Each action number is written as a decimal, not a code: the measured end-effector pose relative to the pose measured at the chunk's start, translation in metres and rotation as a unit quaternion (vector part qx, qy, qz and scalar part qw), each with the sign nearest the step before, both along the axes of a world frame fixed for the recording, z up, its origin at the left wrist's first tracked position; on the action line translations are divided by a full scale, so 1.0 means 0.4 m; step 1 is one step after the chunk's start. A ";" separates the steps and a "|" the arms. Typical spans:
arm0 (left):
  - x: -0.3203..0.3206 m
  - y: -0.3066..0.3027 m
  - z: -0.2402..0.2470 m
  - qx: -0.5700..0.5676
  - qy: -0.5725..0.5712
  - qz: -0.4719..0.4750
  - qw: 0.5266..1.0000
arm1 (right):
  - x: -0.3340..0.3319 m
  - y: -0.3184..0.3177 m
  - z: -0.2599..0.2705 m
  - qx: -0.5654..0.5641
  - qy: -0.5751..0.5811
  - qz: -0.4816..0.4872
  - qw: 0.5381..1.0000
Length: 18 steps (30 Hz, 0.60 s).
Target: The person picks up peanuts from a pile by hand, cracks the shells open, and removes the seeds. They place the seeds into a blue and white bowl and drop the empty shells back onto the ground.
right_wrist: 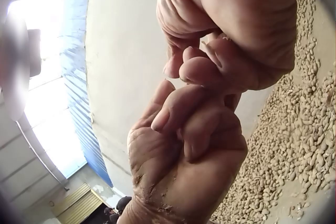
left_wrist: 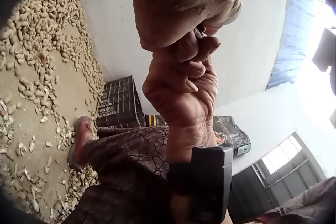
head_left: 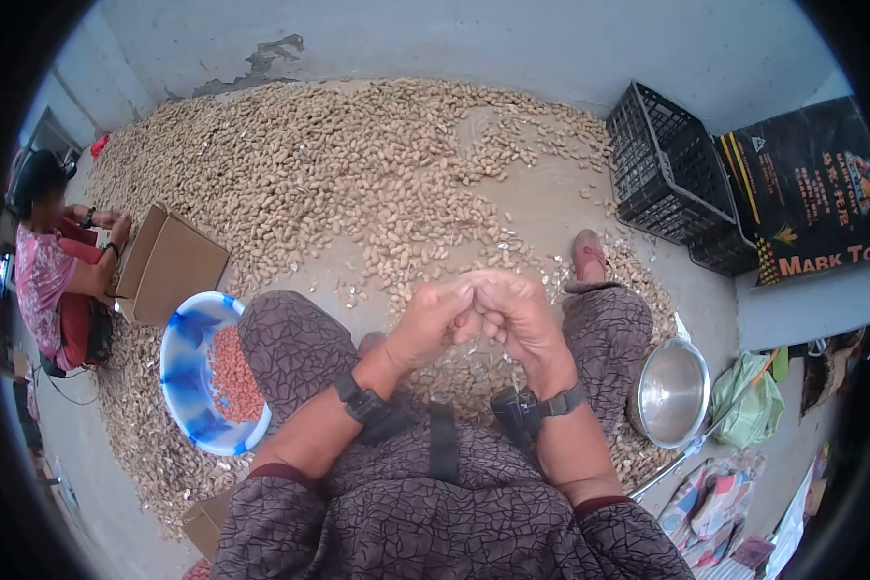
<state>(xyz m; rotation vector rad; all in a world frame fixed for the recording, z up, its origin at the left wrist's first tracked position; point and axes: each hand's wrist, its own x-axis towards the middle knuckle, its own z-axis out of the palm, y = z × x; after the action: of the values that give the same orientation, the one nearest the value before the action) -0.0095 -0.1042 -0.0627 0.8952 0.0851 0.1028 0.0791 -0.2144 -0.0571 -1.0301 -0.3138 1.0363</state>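
My left hand (head_left: 427, 321) and right hand (head_left: 518, 314) meet at the fingertips in front of my lap, fingers of both curled inward. In the right wrist view a pale bit of peanut shell (right_wrist: 211, 50) shows between the right thumb and fingers (right_wrist: 202, 71). The left fingers (right_wrist: 181, 111) curl over their own palm right against the right hand's fingers, and I cannot tell what they hold. Dry crumbs cling to the left palm's heel. Below and beyond the hands spreads a large heap of unshelled peanuts (head_left: 358, 159).
A blue-and-white basin (head_left: 179, 372) with shelled pink peanuts (head_left: 234, 375) stands left of my knee, a metal bowl (head_left: 675, 394) to the right. Black crates (head_left: 662, 179) stand at the wall. Another person (head_left: 53, 261) sits at far left by a cardboard box (head_left: 174, 271). Shells litter the floor.
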 end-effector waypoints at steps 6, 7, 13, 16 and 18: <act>0.005 -0.011 0.025 0.118 -0.010 0.010 0.993 | -0.003 0.001 -0.004 -0.002 -0.020 -0.017 1.000; 0.005 -0.014 0.020 0.118 -0.008 0.009 0.993 | -0.008 -0.001 0.001 -0.013 -0.032 -0.023 0.999; 0.001 -0.015 0.017 0.139 -0.006 0.037 0.990 | -0.022 0.004 0.007 -0.022 -0.035 -0.061 0.997; 0.001 -0.013 0.014 0.160 0.020 0.034 0.986 | -0.012 0.001 0.004 -0.019 -0.020 -0.050 0.998; 0.005 -0.011 0.022 0.101 0.028 0.013 0.994 | 0.000 -0.002 0.005 -0.013 -0.016 -0.034 0.999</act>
<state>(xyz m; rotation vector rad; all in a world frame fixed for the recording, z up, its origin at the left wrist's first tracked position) -0.0074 -0.1084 -0.0539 1.0987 0.1408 0.1120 0.0791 -0.2150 -0.0552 -1.0745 -0.2909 0.9653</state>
